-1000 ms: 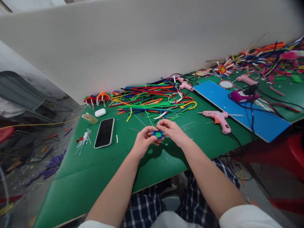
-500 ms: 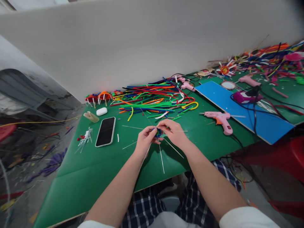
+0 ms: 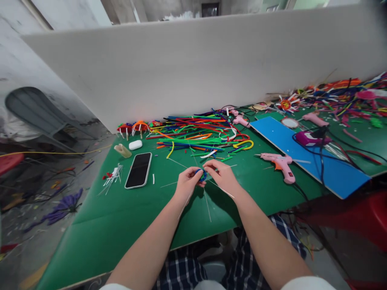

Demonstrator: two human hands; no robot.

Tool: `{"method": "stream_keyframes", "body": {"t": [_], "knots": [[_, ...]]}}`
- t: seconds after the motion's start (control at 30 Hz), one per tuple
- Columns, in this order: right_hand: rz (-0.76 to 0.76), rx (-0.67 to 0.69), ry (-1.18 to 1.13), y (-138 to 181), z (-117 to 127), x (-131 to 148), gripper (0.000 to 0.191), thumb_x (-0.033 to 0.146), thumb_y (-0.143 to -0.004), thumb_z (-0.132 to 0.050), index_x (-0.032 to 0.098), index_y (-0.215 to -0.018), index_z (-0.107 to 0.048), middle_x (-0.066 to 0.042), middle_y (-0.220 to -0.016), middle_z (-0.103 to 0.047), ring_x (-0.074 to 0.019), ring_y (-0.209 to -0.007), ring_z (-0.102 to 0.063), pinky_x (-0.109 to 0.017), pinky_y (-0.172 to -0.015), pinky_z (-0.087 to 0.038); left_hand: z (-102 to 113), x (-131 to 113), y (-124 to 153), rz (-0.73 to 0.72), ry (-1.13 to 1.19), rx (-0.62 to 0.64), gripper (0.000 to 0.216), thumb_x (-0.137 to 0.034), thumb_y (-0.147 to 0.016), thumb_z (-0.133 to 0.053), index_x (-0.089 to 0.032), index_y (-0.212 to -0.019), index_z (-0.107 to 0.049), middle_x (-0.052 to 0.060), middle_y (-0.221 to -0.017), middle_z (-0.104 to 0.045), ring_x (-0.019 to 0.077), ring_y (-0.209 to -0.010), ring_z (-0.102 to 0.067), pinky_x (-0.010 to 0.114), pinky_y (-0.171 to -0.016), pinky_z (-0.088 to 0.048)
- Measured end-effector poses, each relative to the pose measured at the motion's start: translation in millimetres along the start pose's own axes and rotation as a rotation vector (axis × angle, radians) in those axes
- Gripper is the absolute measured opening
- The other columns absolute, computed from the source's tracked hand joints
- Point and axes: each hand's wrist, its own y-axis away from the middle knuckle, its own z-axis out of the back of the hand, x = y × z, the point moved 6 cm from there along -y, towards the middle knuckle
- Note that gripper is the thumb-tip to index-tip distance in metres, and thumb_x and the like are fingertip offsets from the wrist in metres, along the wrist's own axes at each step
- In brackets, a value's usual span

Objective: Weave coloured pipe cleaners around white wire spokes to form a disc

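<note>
Over the green table point(image 3: 145, 225), a bit in from the near edge and roughly midway along it, there's a small blue piece point(image 3: 203, 175) held up between two hands. The left hand point(image 3: 188, 181) has it pinched, thumb on top and fingers curled in behind, pretty much closed on it. The right hand point(image 3: 222, 175) is right there too, thumb and index drawn in close together at the piece's far side, but I can't tell if they've got hold of it, a wire or nothing. Thin wires point(image 3: 207, 205) fan out all around the piece, a couple pointing back toward the near edge.

Stuff around it: a messy pile of stems point(image 3: 193, 131) sits toward the far edge, up near the white partition point(image 3: 181, 72). Toward the left edge there's a phone point(image 3: 138, 171) lying flat, a white case point(image 3: 135, 145) just past it, and a bunch of sticks point(image 3: 116, 177) nearer the edge itself. Off to the right is a pink glue gun point(image 3: 282, 163), its nozzle pointing left, just beside a blue board point(image 3: 272, 131) that runs slantwise to the near edge.
</note>
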Motion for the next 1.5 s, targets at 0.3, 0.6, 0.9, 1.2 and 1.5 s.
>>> {"method": "stream_keyframes", "body": {"t": [0.3, 0.6, 0.9, 1.2, 1.5], "knots": [[-0.165, -0.036, 0.078, -4.2, 18.8, -34.7, 0.024, 0.036, -0.078, -0.042, 0.021, -0.090, -0.057, -0.001, -0.083, -0.061, -0.0123, -0.069, -0.055, -0.026, -0.064, -0.043, 18.1, 6.6, -13.5, -0.030, -0.054, -0.058, 0.032, -0.037, -0.060, -0.065, -0.012, -0.078, -0.056, -0.001, -0.059, -0.057, 0.0104, -0.045, -0.056, 0.022, -0.045, -0.047], [-0.186, 0.048, 0.751, -69.6, 27.8, -64.1, 0.027, 0.030, -0.082, -0.038, 0.021, -0.096, -0.059, -0.006, -0.096, -0.059, -0.0171, -0.085, -0.054, -0.027, -0.070, -0.040, 27.0, 12.9, -22.8, -0.046, 0.027, -0.010, 0.031, -0.036, -0.063, -0.062, -0.011, -0.081, -0.056, 0.001, -0.062, -0.058, 0.0082, -0.045, -0.054, 0.018, -0.040, -0.041], [-0.273, 0.180, 0.905, -91.2, 11.2, -80.9, 0.021, 0.031, -0.076, -0.049, 0.021, -0.089, -0.061, -0.007, -0.093, -0.060, -0.0182, -0.086, -0.055, -0.025, -0.066, -0.039, 26.9, 11.6, -22.7, -0.049, -0.036, 0.032, 0.029, -0.035, -0.065, -0.059, -0.012, -0.081, -0.055, -0.001, -0.056, -0.053, 0.0034, -0.038, -0.043, 0.014, -0.033, -0.030], [-0.269, 0.239, 0.806, -105.6, 10.8, -80.1, 0.019, 0.033, -0.067, -0.060, 0.020, -0.079, -0.062, -0.004, -0.084, -0.064, -0.0155, -0.076, -0.057, -0.023, -0.060, -0.037, 26.2, 12.4, -26.3, -0.053, -0.020, 0.080, 0.030, -0.036, -0.066, -0.059, -0.012, -0.084, -0.055, 0.000, -0.060, -0.055, 0.0036, -0.039, -0.045, 0.015, -0.034, -0.031], [-0.233, 0.238, 0.650, -111.6, 35.2, -72.5, 0.027, 0.033, -0.078, -0.046, 0.016, -0.095, -0.058, -0.002, -0.073, -0.066, -0.0104, -0.068, -0.058, -0.018, -0.059, -0.039, 25.4, 11.1, -29.1, -0.068, -0.031, 0.110, 0.030, -0.036, -0.066, -0.059, -0.012, -0.083, -0.055, 0.000, -0.060, -0.054, 0.0040, -0.039, -0.045, 0.015, -0.034, -0.032]]}}
